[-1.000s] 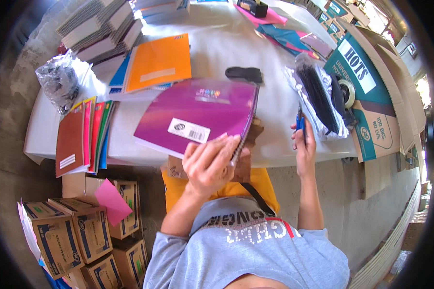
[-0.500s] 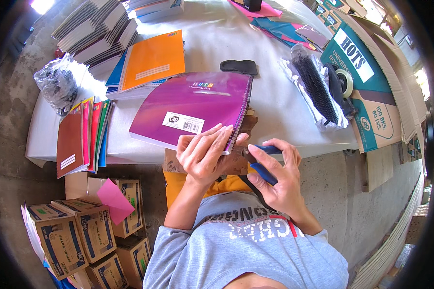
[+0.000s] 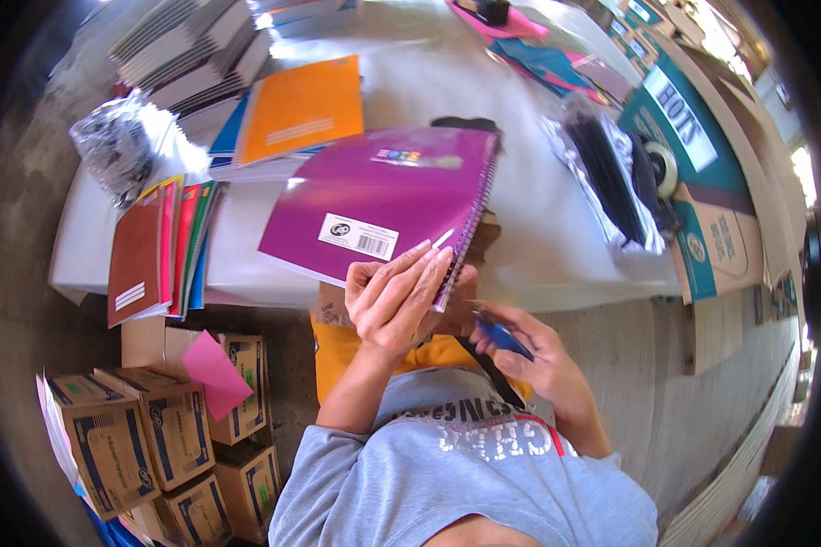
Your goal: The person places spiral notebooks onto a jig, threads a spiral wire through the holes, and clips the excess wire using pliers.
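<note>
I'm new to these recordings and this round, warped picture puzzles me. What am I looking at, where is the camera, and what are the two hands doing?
There is no machine here: a person works with bare hands. The camera is a wide fisheye worn on the head and looking down, so straight edges bend near the rim. The left hand holds the lower edge of a purple spiral-bound notebook with a white barcode sticker. The right hand holds a blue pen just below it. On the white table lie an orange notebook, a fan of red and coloured thin notebooks, and a clear bag of dark pens. Brown cardboard boxes stand on the floor.
</note>
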The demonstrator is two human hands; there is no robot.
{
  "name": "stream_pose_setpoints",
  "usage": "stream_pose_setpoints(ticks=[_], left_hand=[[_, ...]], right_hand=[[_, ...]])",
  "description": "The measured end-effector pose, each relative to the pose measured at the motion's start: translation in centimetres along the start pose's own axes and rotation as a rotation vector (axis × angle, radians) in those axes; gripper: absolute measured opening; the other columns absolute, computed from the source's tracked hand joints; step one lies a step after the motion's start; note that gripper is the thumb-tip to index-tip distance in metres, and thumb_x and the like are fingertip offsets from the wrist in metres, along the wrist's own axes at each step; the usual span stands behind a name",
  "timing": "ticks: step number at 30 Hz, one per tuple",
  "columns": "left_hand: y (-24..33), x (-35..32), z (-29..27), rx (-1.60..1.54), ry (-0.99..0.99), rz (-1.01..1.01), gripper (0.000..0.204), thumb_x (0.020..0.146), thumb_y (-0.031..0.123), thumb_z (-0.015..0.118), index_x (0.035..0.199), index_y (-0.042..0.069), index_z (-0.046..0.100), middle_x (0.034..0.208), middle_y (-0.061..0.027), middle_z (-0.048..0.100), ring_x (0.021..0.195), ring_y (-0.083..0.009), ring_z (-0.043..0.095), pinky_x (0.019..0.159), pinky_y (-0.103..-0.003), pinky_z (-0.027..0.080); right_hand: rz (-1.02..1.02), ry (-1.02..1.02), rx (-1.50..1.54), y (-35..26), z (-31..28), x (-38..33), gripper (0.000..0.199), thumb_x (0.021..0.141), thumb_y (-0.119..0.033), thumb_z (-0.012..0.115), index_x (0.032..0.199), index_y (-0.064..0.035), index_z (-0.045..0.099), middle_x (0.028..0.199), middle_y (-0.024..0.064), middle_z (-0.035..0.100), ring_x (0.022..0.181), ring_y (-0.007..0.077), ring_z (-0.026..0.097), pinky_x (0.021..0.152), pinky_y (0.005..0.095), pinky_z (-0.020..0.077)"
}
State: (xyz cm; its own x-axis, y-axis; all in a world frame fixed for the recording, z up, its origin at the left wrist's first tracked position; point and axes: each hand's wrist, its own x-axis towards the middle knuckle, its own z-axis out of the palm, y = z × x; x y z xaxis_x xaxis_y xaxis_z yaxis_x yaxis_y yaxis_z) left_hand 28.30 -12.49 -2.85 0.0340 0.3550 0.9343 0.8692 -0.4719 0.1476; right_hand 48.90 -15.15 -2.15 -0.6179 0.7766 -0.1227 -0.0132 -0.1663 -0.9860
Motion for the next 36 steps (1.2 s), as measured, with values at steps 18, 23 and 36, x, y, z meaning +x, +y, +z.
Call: stream_pose_setpoints(ticks=[18, 23, 36], left_hand=[[-14.3, 1.7, -16.1, -0.523, 1.032, -0.620, 0.034, 0.092, 0.024, 0.054, 0.113, -0.002, 0.056, 0.097, -0.0094, 0.064, 0.084, -0.0138, 0.063, 0.077, -0.026, 0.053], [-21.7, -2.1, -22.3, -0.280, 1.085, -0.787, 0.030, 0.097, 0.022, 0.042, 0.115, 0.000, 0.053, 0.102, -0.0089, 0.059, 0.087, -0.0149, 0.058, 0.076, -0.026, 0.047], [-35.6, -10.1, -32.5, 1.027, 0.211, -1.085, 0.023, 0.083, 0.010, 0.059, 0.104, 0.007, 0.064, 0.098, -0.0163, 0.065, 0.094, -0.0279, 0.062, 0.084, -0.041, 0.046]], right_hand=[[-0.314, 0.574, -1.124, 0.8, -12.6, 11.7, 0.047, 0.090, -0.021, 0.056, 0.132, -0.0028, 0.043, 0.124, 0.0131, 0.053, 0.113, 0.0287, 0.049, 0.100, 0.0329, 0.0331], [0.385, 0.537, -1.475, 2.4, -14.3, 15.9, 0.055, 0.087, -0.049, 0.053, 0.134, -0.0246, 0.044, 0.140, 0.0111, 0.037, 0.128, 0.0322, 0.035, 0.097, 0.0645, 0.0238], [0.033, 0.133, -0.754, -8.1, -4.0, 34.3, 0.080, 0.082, -0.053, 0.058, 0.142, -0.0109, 0.028, 0.134, 0.0147, 0.042, 0.117, 0.0297, 0.046, 0.093, 0.0473, 0.0392]])
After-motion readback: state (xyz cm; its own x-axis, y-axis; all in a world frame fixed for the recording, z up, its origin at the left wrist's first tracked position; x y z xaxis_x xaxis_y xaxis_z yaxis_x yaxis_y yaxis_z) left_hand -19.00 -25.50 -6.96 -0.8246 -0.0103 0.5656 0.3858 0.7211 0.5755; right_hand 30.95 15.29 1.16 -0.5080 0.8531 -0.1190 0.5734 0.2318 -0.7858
